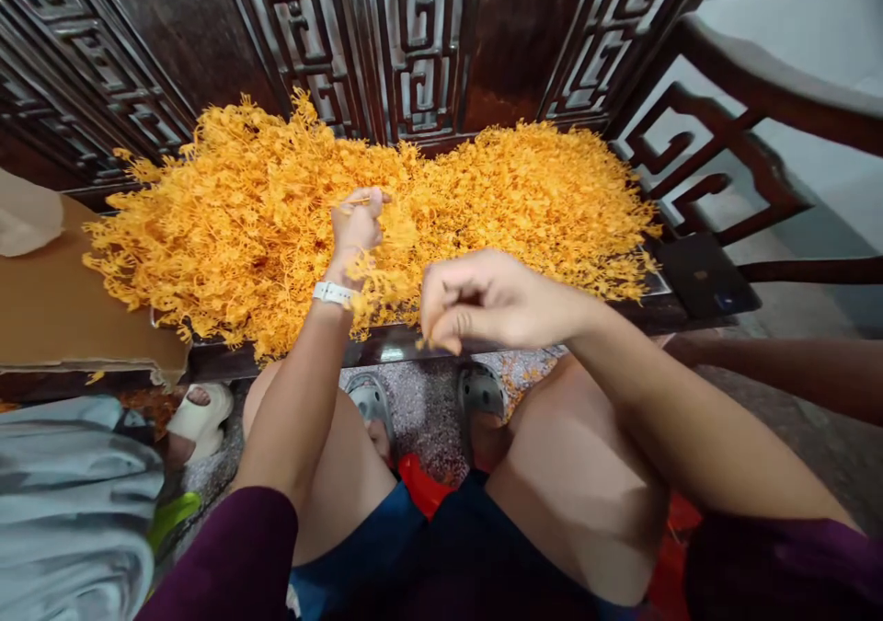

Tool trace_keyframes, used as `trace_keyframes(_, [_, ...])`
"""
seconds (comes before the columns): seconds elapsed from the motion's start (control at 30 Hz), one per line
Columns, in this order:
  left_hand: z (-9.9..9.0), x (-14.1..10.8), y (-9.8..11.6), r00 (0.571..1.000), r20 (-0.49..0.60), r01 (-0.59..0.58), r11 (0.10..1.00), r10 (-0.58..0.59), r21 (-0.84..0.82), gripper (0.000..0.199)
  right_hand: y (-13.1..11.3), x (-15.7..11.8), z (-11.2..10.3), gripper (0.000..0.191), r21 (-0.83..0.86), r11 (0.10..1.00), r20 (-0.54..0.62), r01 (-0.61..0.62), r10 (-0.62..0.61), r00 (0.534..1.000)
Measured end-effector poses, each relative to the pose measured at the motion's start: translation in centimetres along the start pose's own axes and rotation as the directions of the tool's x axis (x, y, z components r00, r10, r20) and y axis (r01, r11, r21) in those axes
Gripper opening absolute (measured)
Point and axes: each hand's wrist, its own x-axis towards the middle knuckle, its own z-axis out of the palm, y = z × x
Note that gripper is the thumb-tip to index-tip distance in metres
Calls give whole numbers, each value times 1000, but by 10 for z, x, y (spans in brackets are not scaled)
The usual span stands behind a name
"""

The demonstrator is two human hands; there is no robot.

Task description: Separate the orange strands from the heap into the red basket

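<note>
A thin orange stem shows across the fingers of my left hand (357, 221), which is closed on it over the heap. Beside that wrist, with its white watch band (334, 293), hangs a blurred orange sprig (378, 292) that looks like part of the same piece. My right hand (491, 301) is lower and nearer to me, fingers curled into a pinch. A tiny orange bit (420, 343) shows at its fingertips, too small and blurred to name. Behind both hands spreads a large heap of branching orange sprigs (262, 207), with a second mound (538, 198) to its right.
The heap lies on a dark wooden bench (393, 350) with a carved back (428, 51). Cardboard (83, 290) lies at the left. A dark flat object (710, 276) sits by the armrest at the right. Another person's clothed leg (75, 492) is at lower left, an arm (779, 377) at right.
</note>
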Motion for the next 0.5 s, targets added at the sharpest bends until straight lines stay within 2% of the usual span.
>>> trace_keyframes(0.03, [-3, 3, 0, 999, -32, 29, 1000, -30, -9, 37, -8, -2, 3, 23, 2, 1000, 22, 1, -2, 1000])
trace_keyframes(0.07, [-5, 3, 2, 998, -34, 42, 999, -43, -16, 37, -15, -4, 1, 22, -1, 1000, -47, 14, -14, 999])
trace_keyframes(0.1, [-6, 2, 4, 999, -11, 34, 999, -34, -16, 38, -19, -6, -3, 23, -5, 1000, -192, 28, -28, 981])
trace_keyframes(0.13, [-6, -2, 6, 999, 26, 21, 1000, -20, -19, 38, -20, -6, -12, 25, -2, 999, -375, 42, -40, 926])
trace_keyframes(0.2, [-4, -13, 11, 995, 96, 0, 999, 3, -34, 37, -15, -7, -35, 29, 52, 998, -685, 39, 7, 728])
trace_keyframes(0.23, [-2, -19, 13, 991, 132, -4, 999, 10, -46, 37, -9, -7, -48, 28, 112, 993, -771, 27, 70, 633])
trace_keyframes(0.27, [1, -26, 14, 985, 170, 1, 998, 11, -66, 36, -2, -7, -59, 27, 189, 982, -810, 12, 148, 567])
trace_keyframes(0.3, [4, -32, 16, 979, 202, 12, 996, 7, -91, 35, 6, -7, -67, 25, 270, 963, -813, -3, 229, 535])
trace_keyframes(0.33, [7, -37, 16, 974, 227, 27, 993, 0, -116, 34, 13, -6, -73, 22, 344, 939, -793, -21, 303, 528])
trace_keyframes(0.4, [15, -45, 16, 970, 242, 51, 987, -13, -155, 35, 26, -4, -73, 17, 438, 897, -729, -63, 395, 558])
trace_keyframes(0.5, [27, -51, 14, 972, 232, 72, 985, -34, -157, 40, 35, 1, -54, 16, 455, 876, -585, -160, 430, 687])
